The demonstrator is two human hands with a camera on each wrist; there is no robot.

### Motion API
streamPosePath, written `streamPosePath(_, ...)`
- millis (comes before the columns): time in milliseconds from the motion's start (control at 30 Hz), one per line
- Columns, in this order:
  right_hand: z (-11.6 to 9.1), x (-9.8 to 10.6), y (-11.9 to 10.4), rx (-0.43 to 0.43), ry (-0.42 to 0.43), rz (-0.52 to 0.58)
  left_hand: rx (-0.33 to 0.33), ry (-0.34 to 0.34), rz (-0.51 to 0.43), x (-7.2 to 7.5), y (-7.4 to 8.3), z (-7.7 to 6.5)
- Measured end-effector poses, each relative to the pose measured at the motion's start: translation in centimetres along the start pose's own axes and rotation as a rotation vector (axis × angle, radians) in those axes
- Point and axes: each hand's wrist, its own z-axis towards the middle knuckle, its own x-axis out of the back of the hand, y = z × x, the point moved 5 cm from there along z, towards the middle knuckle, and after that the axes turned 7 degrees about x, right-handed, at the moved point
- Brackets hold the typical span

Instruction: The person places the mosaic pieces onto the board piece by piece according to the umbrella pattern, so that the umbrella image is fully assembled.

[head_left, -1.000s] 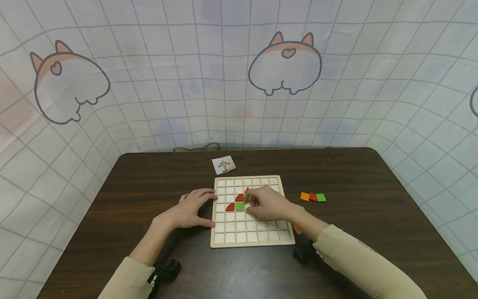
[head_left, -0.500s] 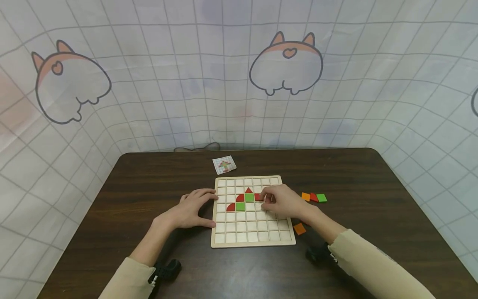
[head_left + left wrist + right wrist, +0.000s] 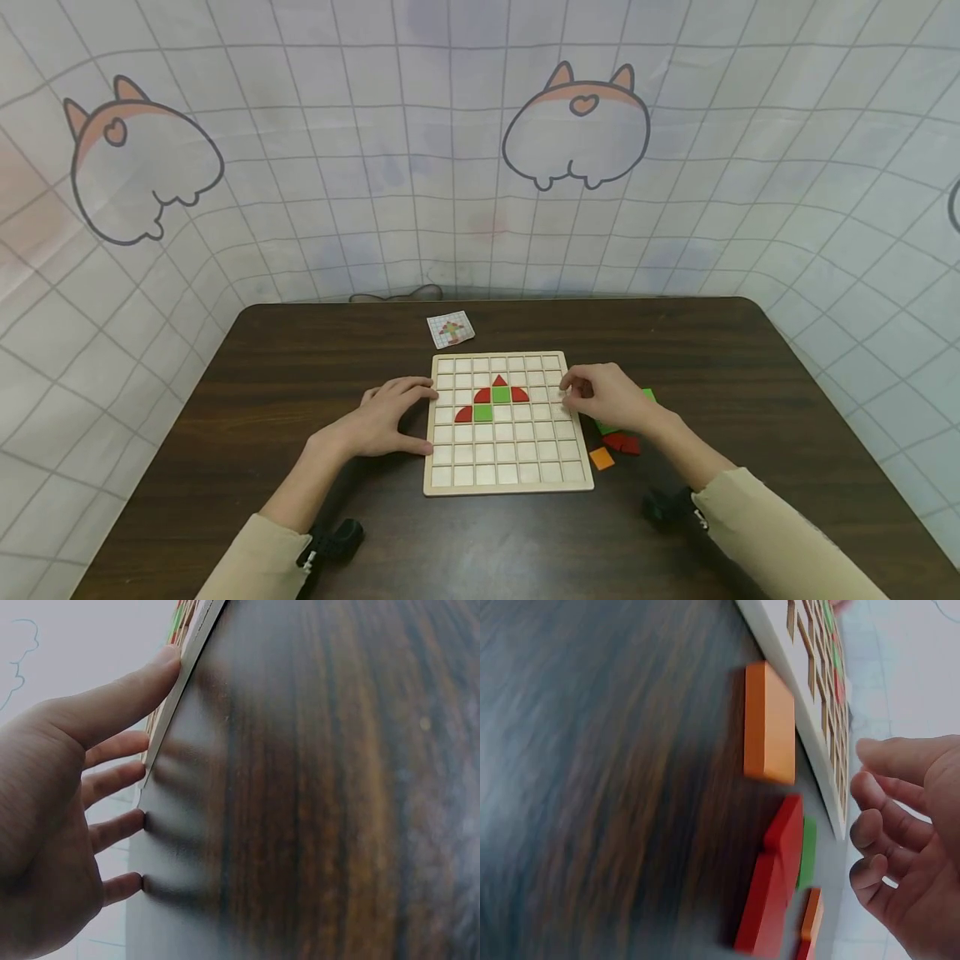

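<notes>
With the right grip [image 3: 609, 397] released and its fingers bent, hovers just beside the right edge of the board [image 3: 528, 475]; nothing to be seen between thumb and fingertips. With the left grip [image 3: 382, 419] likewise relaxed and unclenched, touches the left edge of the board, thumb nearer the front, fingers spread farther back. Toward the middle of the board: at the top, a red triangle [image 3: 500, 381]; directly below, a green square [image 3: 501, 395] between two rounded red pieces [image 3: 519, 395]; in the next row, a second green square [image 3: 483, 413] with one more rounded red piece [image 3: 464, 414] at its left. On the bench [image 3: 322, 333], just right of the board: an orange square [image 3: 602, 458], lying flat; near it, two red pieces [image 3: 622, 444] touching each other, and a green piece [image 3: 604, 428] partly covered by the right grip. Farther off in the right wrist view, another orange piece [image 3: 811, 915]. Behind the board, a card [image 3: 451, 330] printed with a small coloured figure. At each wrist, a black device [image 3: 341, 540]; on both forearms, pale sleeves [image 3: 255, 562]. Beyond the bench, a pale cloth [image 3: 450, 208] with grid lines and cartoon animals.
</notes>
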Motion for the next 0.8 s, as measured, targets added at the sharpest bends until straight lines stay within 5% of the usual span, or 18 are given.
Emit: streamPosePath(800,-3.9,3.2,4.8,-0.151,0.072,-0.122,0.000,0.006,0.007,0.0,0.0,0.0)
